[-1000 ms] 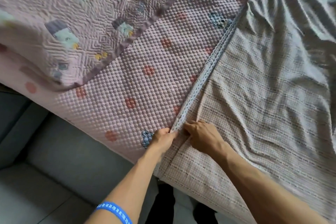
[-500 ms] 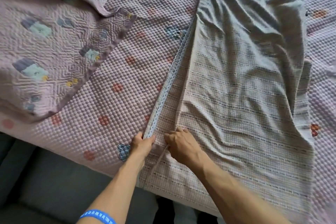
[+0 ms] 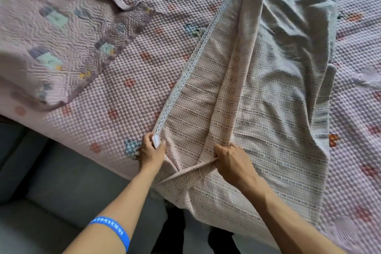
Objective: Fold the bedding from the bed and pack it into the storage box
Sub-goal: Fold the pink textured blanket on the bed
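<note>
The bed (image 3: pixel 115 97) is covered by a pink bubble-textured pad dotted with small red flower marks and blue cartoon figures. On its left part lies a folded pink quilt (image 3: pixel 61 43) with a chevron stitch pattern and a mauve border. On its right part lies a woven pink-and-grey striped blanket (image 3: pixel 268 113) with a lace-trimmed edge, rumpled toward the far end, its near edge hanging over the bedside above the grey floor (image 3: pixel 41 202).
</note>
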